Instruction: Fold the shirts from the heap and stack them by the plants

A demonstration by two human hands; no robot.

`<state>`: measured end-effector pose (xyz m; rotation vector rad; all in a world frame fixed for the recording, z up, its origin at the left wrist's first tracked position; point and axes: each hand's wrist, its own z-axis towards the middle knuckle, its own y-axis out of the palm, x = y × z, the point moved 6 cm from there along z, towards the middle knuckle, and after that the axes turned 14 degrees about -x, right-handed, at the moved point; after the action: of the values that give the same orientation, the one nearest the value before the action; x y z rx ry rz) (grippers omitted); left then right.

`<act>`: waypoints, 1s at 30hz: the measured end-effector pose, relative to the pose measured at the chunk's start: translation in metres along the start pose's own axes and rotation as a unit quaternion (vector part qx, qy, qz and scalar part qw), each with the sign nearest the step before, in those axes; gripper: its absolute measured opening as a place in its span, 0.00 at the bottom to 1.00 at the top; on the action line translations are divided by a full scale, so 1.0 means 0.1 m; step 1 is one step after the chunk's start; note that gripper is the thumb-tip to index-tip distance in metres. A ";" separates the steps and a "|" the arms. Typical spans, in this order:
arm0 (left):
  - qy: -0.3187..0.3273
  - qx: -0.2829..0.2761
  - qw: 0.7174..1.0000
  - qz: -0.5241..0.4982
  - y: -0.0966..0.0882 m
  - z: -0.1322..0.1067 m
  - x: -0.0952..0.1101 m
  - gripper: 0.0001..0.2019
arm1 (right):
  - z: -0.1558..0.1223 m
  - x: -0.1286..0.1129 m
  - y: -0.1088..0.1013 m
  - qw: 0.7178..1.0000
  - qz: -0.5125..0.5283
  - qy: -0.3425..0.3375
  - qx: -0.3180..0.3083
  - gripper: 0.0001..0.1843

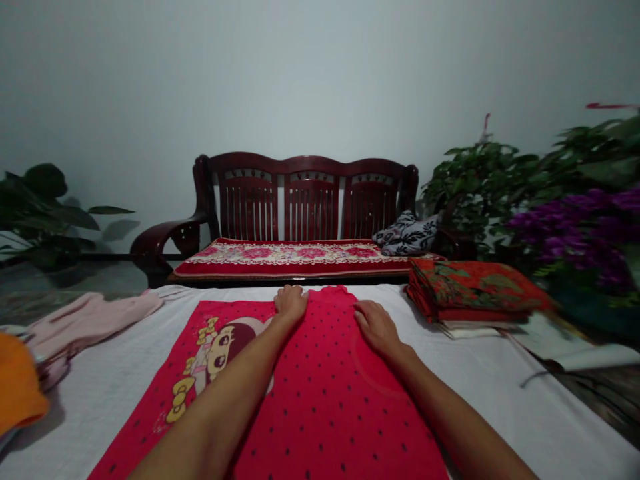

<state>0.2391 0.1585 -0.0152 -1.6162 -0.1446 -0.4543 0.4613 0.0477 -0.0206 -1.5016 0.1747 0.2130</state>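
Red polka-dot garment (pixel 320 393): spread on the white cloth (pixel 465 387), directly in front, with a cartoon-girl print (pixel 219 353) partly behind the left forearm (pixel 233 397).
Narrow far end: between both hands, perhaps sleeve or collar; cannot tell which.
Left hand (pixel 291 303): on the far edge, just beside that end; fingers close together, bent downward; pinching or merely pressing, cannot tell.
Right hand (pixel 377 323): at the right edge, near the same end; fingers slightly bent; cannot tell whether gripping.
Step in hand: seemingly straightening or folding the far part.
Next move: probably calls for even handling on both sides, fabric kept flat.
Around the cloth: pale pink garment (pixel 95 320) and orange fabric (pixel 20 383) at left; folded red patterned textiles (pixel 480 287) at right.
Writing and brands: none legible; faint marks near the print's lower edge, too small to read.
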 end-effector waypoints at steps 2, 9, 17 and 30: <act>-0.021 0.010 1.000 -0.020 0.09 0.01 0.04 0.19 | 0.09 0.03 -0.08 0.999 0.017 0.035 0.006 0.18; -0.039 0.020 0.997 -0.059 0.17 0.01 -0.01 0.17 | 0.66 -0.06 -0.23 0.990 0.050 0.131 0.015 0.23; -0.057 0.031 0.994 -0.089 0.13 0.01 0.01 0.11 | 1.02 -0.02 0.01 0.983 0.093 0.158 -0.020 0.17; -0.073 0.051 0.993 -0.076 0.14 0.02 0.01 0.11 | 1.10 0.22 0.08 0.966 0.169 0.197 0.010 0.21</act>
<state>0.2455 0.1588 -0.0280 -1.5431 -0.3963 -0.4381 0.4786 0.1590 -0.0263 -1.4750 0.7536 0.1808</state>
